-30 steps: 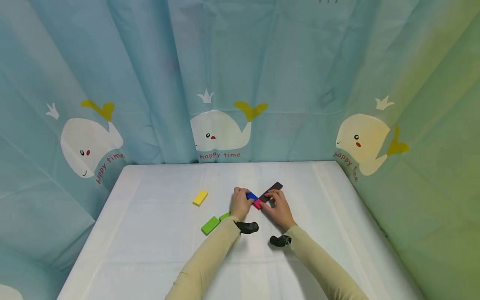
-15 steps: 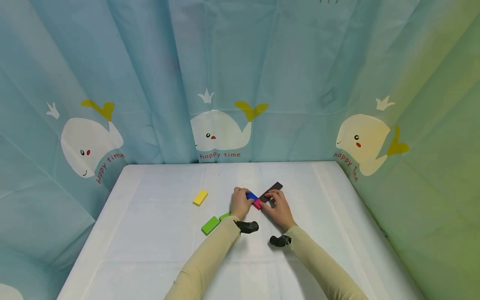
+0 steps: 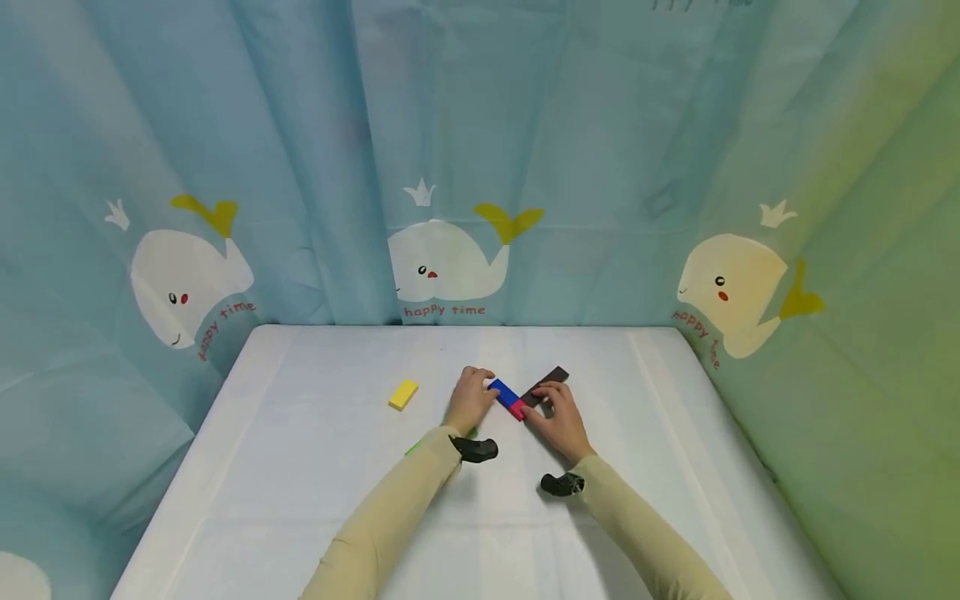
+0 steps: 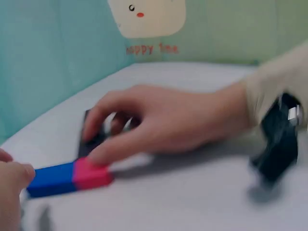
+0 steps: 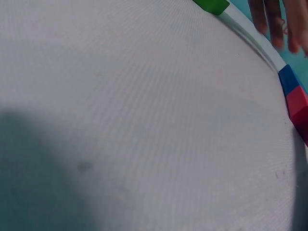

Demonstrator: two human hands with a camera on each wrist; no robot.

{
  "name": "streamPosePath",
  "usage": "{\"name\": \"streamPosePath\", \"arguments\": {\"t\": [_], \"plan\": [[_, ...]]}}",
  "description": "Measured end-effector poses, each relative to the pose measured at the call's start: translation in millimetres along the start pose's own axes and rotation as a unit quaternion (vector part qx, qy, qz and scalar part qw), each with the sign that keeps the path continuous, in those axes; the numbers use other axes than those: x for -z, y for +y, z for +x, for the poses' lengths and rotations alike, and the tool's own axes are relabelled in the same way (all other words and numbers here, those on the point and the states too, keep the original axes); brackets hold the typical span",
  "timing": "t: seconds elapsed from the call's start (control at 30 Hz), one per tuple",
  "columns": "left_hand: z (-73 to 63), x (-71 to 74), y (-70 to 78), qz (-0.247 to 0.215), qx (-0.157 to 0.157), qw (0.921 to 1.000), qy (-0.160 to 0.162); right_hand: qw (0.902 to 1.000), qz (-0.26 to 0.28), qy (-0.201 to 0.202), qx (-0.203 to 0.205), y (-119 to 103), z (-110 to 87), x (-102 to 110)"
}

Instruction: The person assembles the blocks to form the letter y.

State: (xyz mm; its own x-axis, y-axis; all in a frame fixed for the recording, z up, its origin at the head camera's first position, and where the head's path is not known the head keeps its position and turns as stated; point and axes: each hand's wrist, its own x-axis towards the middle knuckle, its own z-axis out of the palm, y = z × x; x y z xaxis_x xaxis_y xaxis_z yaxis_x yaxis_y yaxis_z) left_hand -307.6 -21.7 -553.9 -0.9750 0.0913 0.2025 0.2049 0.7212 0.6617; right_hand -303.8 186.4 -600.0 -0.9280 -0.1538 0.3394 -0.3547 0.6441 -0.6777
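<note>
A blue block [image 3: 504, 391] and a pinkish-red block [image 3: 518, 410] lie end to end on the white table. From the red end, a long dark brown block [image 3: 556, 375] runs off at an angle, forming a V shape. My right hand [image 3: 559, 423] holds this corner, thumb at the red block and curved fingers over the dark block. Close to the blue block's outer end is my left hand [image 3: 469, 402]. Its fingers hang apart above the blue block in the right wrist view, with nothing held.
To the left on the table [image 3: 300, 467] lies a yellow block [image 3: 403, 395]. Green blocks are mostly hidden under the left forearm; one green block [image 5: 213, 5] shows at the top of the right wrist view. A whale-print curtain [image 3: 585, 167] stands behind the table.
My left hand has let go of the blue block and drawn slightly back to the left, its sleeve now covering most of the green blocks. The right hand stays at the corner.
</note>
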Motion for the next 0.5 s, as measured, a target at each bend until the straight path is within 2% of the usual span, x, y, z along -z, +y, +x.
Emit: {"name": "streamPosePath", "arguments": {"t": [0.07, 0.17, 0.23, 0.3, 0.37, 0.4, 0.5], "plan": [[1.8, 15.4, -10.9, 0.054, -0.028, 0.9981, -0.008, 1.0000, 0.000, 0.004, -0.001, 1, -0.8, 0], [4.0, 40.6, -30.3, 0.133, -0.030, 0.9906, -0.015, 1.0000, 0.000, 0.008, -0.003, 3, -1.9, 1], [5.4, 56.8, -45.4, 0.164, -0.008, 0.9862, -0.021, 0.9999, 0.002, 0.010, 0.000, 4, -1.7, 1], [4.2, 73.2, -57.6, 0.180, 0.026, 0.9829, -0.030, 1.0000, 0.005, 0.008, 0.003, 4, -0.9, 0], [1.7, 87.3, -68.6, 0.185, 0.060, 0.9797, -0.049, 0.9999, 0.008, 0.005, 0.008, 4, 0.1, 0], [1.4, 90.5, -78.9, 0.186, 0.068, 0.9786, -0.056, 0.9999, 0.008, 0.003, 0.009, 3, 0.7, -1], [-3.3, 106.6, -84.4, 0.165, 0.109, 0.9748, -0.104, 0.9999, 0.008, -0.001, 0.006, 2, 2.2, -2]]}}
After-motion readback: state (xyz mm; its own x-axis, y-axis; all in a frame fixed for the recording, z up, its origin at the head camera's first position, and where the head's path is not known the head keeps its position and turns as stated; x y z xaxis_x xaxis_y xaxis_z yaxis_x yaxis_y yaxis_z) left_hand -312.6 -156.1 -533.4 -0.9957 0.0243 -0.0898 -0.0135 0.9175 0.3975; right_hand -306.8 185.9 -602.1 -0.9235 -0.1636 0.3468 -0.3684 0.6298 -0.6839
